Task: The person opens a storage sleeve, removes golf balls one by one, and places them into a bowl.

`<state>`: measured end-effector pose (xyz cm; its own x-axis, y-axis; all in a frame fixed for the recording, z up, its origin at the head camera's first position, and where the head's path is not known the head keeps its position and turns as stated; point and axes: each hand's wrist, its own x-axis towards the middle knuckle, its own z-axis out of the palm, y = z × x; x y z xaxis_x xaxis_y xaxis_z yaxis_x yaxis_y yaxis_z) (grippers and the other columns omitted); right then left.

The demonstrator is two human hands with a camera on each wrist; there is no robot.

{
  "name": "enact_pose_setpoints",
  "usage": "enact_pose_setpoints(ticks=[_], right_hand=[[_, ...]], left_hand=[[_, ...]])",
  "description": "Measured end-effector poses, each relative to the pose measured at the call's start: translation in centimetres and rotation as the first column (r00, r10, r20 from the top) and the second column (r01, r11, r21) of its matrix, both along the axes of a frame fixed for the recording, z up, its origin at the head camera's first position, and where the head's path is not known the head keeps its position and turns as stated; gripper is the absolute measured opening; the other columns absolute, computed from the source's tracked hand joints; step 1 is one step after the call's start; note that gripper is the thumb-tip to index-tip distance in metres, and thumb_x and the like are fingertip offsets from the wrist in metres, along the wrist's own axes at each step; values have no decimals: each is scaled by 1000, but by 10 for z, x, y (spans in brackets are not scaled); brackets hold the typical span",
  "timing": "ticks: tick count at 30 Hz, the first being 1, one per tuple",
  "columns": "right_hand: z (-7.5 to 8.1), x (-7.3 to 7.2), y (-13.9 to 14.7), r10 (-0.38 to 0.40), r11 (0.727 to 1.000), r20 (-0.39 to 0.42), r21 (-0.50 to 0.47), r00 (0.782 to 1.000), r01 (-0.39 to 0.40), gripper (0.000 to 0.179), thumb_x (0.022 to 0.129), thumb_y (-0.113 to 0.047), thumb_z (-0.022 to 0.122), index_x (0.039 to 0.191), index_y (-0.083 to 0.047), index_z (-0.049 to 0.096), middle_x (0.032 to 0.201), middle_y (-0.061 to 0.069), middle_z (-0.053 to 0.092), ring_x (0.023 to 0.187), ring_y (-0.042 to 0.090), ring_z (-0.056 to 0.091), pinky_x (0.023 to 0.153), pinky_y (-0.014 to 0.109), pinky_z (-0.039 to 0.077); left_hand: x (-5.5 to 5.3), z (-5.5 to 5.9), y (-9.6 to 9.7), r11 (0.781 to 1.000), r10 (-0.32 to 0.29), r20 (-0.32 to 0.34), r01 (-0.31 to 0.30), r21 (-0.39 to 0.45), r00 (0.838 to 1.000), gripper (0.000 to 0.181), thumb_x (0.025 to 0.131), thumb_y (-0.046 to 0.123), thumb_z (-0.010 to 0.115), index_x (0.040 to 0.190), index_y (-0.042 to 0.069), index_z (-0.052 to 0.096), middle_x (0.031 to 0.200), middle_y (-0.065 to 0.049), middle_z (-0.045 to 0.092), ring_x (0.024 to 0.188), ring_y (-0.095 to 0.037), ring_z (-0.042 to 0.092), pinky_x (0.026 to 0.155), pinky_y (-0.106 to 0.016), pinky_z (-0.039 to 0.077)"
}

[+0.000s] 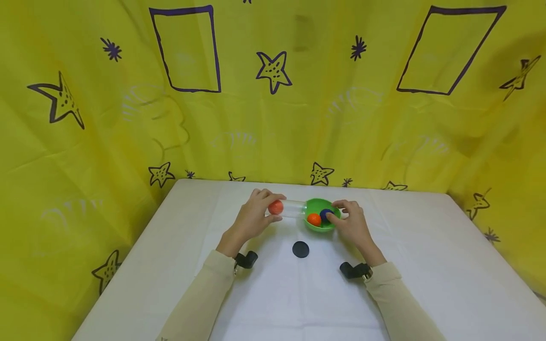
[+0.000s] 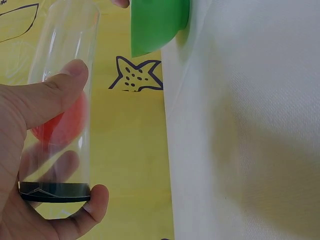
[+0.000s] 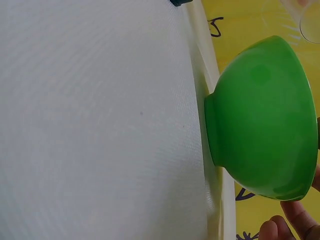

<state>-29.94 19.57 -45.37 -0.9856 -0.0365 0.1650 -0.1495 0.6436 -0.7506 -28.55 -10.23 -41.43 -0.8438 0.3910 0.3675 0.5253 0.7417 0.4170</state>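
My left hand (image 1: pixel 252 215) holds a clear tube (image 1: pixel 294 209) on its side above the table, pointing toward the bowl. Inside the tube is a red ball (image 2: pixel 62 122), and a black cap (image 2: pixel 55 191) closes the end near my palm. A green bowl (image 3: pixel 265 120) stands to the right of the tube, holding an orange ball (image 1: pixel 314 219) and a dark blue ball (image 1: pixel 325 214). At the bowl's right rim, my right hand (image 1: pixel 353 225) pinches the blue ball, thumb on its near side. Other right fingers (image 3: pixel 300 220) hang outside the rim.
A black disc (image 1: pixel 300 249) lies flat on the white-covered table (image 1: pixel 281 303), nearer than the bowl and between the forearms. Behind and beside the table hangs a yellow curtain (image 1: pixel 239 113) with drawn stars. Each wrist wears a black camera mount (image 1: pixel 246 260).
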Motion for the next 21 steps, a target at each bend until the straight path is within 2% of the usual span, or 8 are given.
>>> enact_pose_setpoints(ticks=[10,21], right_hand=[[1,2,1,-10,999,5,-33,1000,10,36,99,-24,68,129,-4,62,133,22,51,124,38,45,99,47,43],[9,2,0,0,1000,-75,-29,997,-2,34,99,-20,67,127,-1,64,132,24,54,121,39,47,91,40,45]], left_hand=[[0,0,2,1000,-2,-11,2,2,1000,51,87,25,83,134,23,65,121,-4,64,112,-24,50,83,-37,56],[-1,-1,1,1000,2,-6,-2,0,1000,50,87,25,82,134,23,65,122,-4,64,114,-24,50,85,-38,57]])
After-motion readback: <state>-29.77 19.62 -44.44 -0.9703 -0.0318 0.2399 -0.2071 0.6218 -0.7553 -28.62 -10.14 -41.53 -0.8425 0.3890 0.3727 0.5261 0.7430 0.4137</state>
